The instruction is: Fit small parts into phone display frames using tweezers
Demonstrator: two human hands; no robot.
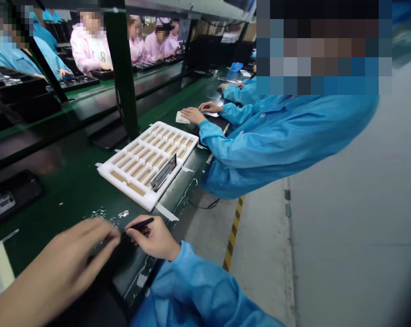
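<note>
Slim black stylus (139, 224), one only, sits pinched between the thumb and fingers of the right hand (154, 238) in a closed hold, just beside the blurred left hand (69, 254), whose fingers stand open and hold nothing that shows. Both hands are over a green workbench (72, 190), near its right edge and on the near side of one white foam tray (105, 170), with open green bench between them and it. That tray has many tan-lined slots, too many to count surely, and one dark glass-fronted phone-like slab (163, 172) lies tilted in it toward its right side. Beyond the tray, one co-worker in a blue smock (280, 141) rests a hand on a white cloth (182, 117)
</note>
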